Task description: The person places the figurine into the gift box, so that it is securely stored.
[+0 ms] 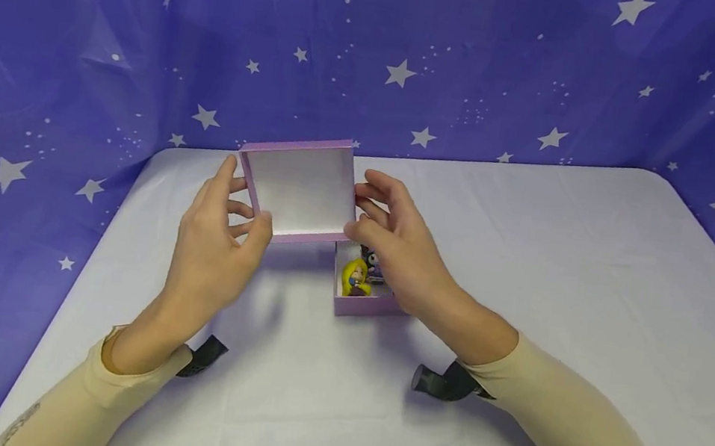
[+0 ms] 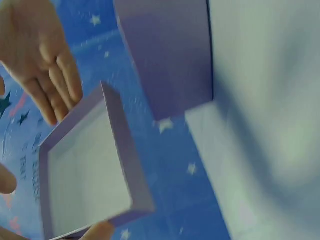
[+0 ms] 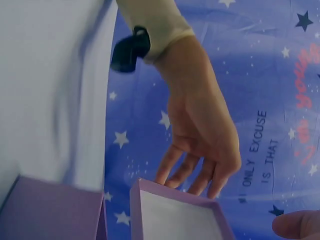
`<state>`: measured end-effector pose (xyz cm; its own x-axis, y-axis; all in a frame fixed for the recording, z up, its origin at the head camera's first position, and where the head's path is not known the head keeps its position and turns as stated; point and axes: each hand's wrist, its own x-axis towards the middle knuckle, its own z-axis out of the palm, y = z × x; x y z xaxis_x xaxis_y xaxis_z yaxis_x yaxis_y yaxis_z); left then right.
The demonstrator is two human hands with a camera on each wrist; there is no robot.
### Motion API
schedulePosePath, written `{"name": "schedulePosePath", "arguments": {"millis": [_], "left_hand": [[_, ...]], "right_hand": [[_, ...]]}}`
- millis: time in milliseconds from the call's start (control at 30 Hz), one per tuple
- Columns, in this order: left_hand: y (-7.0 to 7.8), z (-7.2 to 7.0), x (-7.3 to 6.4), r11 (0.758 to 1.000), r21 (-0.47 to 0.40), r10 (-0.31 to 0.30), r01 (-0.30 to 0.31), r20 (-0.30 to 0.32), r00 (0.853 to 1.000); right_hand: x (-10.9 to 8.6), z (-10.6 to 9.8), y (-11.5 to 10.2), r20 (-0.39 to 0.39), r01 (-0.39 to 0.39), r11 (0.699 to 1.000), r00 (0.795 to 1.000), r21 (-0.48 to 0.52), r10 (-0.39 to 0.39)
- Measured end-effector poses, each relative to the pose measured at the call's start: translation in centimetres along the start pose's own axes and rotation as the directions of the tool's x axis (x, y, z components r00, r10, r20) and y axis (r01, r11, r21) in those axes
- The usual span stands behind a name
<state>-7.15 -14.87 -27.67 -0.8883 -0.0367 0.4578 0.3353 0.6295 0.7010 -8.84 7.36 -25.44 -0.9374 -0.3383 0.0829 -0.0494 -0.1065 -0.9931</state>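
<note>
A purple box lid (image 1: 301,189) with a white inside is held up, tilted, its hollow side towards the head camera. My left hand (image 1: 211,249) holds its left side, thumb at the lower left corner. The right hand (image 1: 407,260) has its thumb at the lower right corner and fingers by the right side. Below the lid, the matching box bottom (image 1: 367,306) sits on the table, partly hidden by the right hand. In it lie a small yellow-haired figure (image 1: 357,276) and a dark figure (image 1: 376,267), mostly covered.
A white cloth covers the table (image 1: 560,280). Behind it hangs a purple-blue curtain (image 1: 487,59) with white stars. Black wrist mounts stick out under the left sleeve (image 1: 120,380) and the right sleeve (image 1: 552,392).
</note>
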Motion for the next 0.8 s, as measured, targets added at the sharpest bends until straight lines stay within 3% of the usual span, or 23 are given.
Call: {"name": "schedulePosePath", "arguments": {"millis": [133,267,433,567,700,800], "left_hand": [[0.3,1.8,-0.9,0.985,-0.162,0.06,-0.053,0.039,0.997],[0.5,3.5,-1.7,0.948,-0.3,0.131,-0.109,0.055,0.99],[0.7,4.5,-2.7,0.869,-0.488,0.14,-0.086,0.075,0.987],[0.8,5.2,-3.1,0.813,-0.58,0.131,-0.037,0.121,0.984],[0.5,5.7,-3.2,0.808,-0.589,0.125,0.0,0.171,0.977],[0.2,6.1,-3.4,0.832,-0.554,0.116,0.02,0.21,0.971]], "right_hand": [[-0.6,-1.7,-0.1,-0.022,0.016,1.0,1.0,-0.024,-0.016],[-1.3,-3.4,0.2,-0.036,0.047,0.999,0.998,-0.014,-0.047],[-2.4,-5.0,0.7,-0.053,0.044,0.997,0.997,-0.07,-0.048],[-3.3,-5.9,1.1,-0.059,0.016,0.993,0.998,-0.115,-0.023],[-3.9,-6.6,1.8,-0.075,-0.014,0.985,0.997,-0.17,0.001],[-4.4,-7.3,2.6,-0.091,-0.044,0.971,0.996,-0.234,0.024]]}}
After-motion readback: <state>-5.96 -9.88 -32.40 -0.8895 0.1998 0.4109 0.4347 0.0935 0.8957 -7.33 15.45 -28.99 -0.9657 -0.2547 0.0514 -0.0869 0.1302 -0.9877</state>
